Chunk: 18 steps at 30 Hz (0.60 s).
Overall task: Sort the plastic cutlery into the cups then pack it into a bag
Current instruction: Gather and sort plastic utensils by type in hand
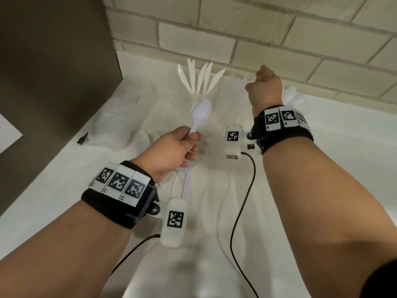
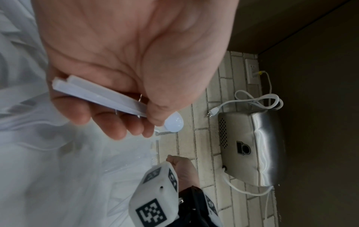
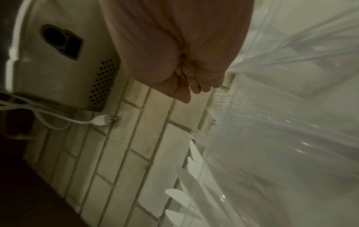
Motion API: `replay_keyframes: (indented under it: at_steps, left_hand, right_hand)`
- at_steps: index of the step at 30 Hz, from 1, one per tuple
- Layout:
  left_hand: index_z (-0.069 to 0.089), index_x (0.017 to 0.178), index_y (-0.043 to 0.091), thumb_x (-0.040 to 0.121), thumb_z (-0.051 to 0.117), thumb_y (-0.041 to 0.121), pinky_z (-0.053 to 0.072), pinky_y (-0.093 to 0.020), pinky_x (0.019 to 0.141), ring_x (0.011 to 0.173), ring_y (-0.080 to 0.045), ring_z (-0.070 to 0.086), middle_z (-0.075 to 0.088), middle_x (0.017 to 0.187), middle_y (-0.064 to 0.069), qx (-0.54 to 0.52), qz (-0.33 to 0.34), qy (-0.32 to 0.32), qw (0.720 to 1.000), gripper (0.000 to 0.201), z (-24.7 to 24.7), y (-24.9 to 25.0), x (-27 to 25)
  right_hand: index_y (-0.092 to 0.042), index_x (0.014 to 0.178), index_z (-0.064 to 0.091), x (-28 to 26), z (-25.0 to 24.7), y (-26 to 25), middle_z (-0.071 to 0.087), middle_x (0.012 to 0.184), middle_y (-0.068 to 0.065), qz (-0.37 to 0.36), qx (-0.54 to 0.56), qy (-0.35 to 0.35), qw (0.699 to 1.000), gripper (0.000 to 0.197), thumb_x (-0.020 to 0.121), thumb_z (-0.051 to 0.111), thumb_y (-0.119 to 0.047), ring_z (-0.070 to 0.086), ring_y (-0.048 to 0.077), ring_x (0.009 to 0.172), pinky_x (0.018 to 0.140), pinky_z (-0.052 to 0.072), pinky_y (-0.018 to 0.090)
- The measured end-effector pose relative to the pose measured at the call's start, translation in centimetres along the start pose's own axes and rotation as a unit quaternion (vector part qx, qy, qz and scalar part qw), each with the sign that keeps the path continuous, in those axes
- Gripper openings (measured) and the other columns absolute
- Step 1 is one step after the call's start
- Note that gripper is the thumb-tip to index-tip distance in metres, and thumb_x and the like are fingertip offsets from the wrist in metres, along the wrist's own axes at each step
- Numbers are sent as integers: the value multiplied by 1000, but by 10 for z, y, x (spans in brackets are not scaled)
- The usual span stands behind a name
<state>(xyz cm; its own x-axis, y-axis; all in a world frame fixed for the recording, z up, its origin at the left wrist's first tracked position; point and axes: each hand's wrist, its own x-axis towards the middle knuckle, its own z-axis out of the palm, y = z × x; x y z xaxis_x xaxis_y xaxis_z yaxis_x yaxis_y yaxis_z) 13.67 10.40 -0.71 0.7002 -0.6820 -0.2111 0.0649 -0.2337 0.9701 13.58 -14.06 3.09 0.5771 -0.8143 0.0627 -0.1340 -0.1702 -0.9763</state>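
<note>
My left hand (image 1: 189, 145) grips the handles of a small stack of white plastic spoons (image 1: 201, 112), bowls pointing up and away; the left wrist view shows the stacked spoon handles (image 2: 97, 95) across my curled fingers. My right hand (image 1: 261, 83) is raised near the brick wall, fingers curled round the edge of a clear plastic bag (image 3: 281, 122), whose film hangs down to the counter. Several white knives (image 1: 199, 80) stand fanned out in a clear cup just beyond the spoons. Fork tines (image 1: 241, 78) show behind the bag by my right hand.
More white cutlery (image 1: 187, 186) lies on the white counter (image 1: 343, 136) under my left wrist. A pile of clear plastic (image 1: 120, 123) and a black clip (image 1: 82, 139) sit at left by a brown wall. A metal hand dryer (image 2: 250, 152) hangs on the brick wall.
</note>
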Motion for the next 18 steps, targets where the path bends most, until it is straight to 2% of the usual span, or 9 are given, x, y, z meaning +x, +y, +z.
replay_keyframes:
  at_steps: [2, 3, 5, 7, 9, 11, 14, 16, 18]
  left_hand:
    - [60, 98, 22, 101, 39, 25, 42, -29, 69, 72, -15, 54, 53, 78, 2, -2, 6, -2, 1000, 21, 2, 2, -2]
    - [59, 98, 21, 102, 39, 25, 42, -29, 68, 72, -15, 53, 53, 78, 2, -4, 7, -2, 1000, 21, 2, 3, -3]
    - [59, 99, 20, 102, 38, 26, 41, -29, 67, 72, -16, 52, 52, 79, 1, -9, 7, -3, 1000, 22, 5, 5, -5]
    - [59, 97, 21, 102, 37, 27, 40, -29, 65, 72, -16, 50, 51, 78, 1, -12, 8, -3, 1000, 23, 8, 7, -8]
    - [59, 97, 22, 102, 37, 28, 39, -28, 63, 69, -14, 48, 50, 77, 2, -7, 10, -13, 1000, 24, 12, 7, -11]
    - [58, 101, 17, 102, 37, 29, 41, -30, 63, 65, -13, 48, 50, 77, 1, 3, 12, -34, 999, 24, 17, 6, -16]
    - [59, 104, 14, 101, 39, 30, 46, -34, 71, 71, -15, 54, 54, 81, 0, 21, 10, -59, 998, 26, 21, 3, -25]
    - [60, 109, 17, 99, 41, 37, 46, -29, 79, 86, -15, 58, 59, 90, 3, 124, 18, -46, 991, 30, 15, 1, -27]
    - [56, 120, 21, 94, 44, 49, 43, -30, 88, 107, -19, 55, 58, 113, 1, 271, 24, 20, 962, 40, 5, -4, -24]
  right_hand:
    - [-12, 146, 36, -13, -4, -11, 43, 148, 2, -45, -27, 26, 998, 64, 87, 46, 8, 57, -4, 103, 84, 44, 5]
    - [-14, 141, 43, -22, -5, -15, 49, 142, 0, -68, -22, 35, 997, 57, 87, 48, 5, 58, -5, 95, 81, 46, 6]
    - [-16, 124, 58, -50, -5, -22, 62, 119, -4, -85, 1, 12, 996, 36, 89, 58, -7, 63, 7, 87, 78, 54, 23]
    - [-17, 114, 61, -83, -4, -25, 66, 102, -6, -50, -3, -87, 995, 29, 88, 66, -28, 60, 11, 61, 56, 48, 28]
    - [-19, 117, 56, -111, -2, -22, 69, 97, -3, -7, -13, -198, 980, 35, 89, 65, -37, 54, 12, 48, 46, 41, 24]
    - [-19, 116, 54, -128, -1, -16, 72, 93, 5, 11, 9, -254, 967, 24, 94, 59, -28, 51, 14, 44, 42, 37, 23]
    - [-15, 106, 55, -138, -1, -6, 73, 85, 9, 14, 25, -254, 967, 11, 97, 50, -10, 47, 16, 42, 42, 35, 22]
    - [-14, 103, 54, -139, -5, -1, 71, 84, 11, 9, 23, -248, 968, 12, 97, 47, -6, 45, 15, 41, 42, 35, 23]
    - [-15, 99, 54, -135, -15, -3, 70, 84, 14, -6, 31, -227, 973, 13, 97, 47, -5, 45, 15, 41, 41, 36, 25]
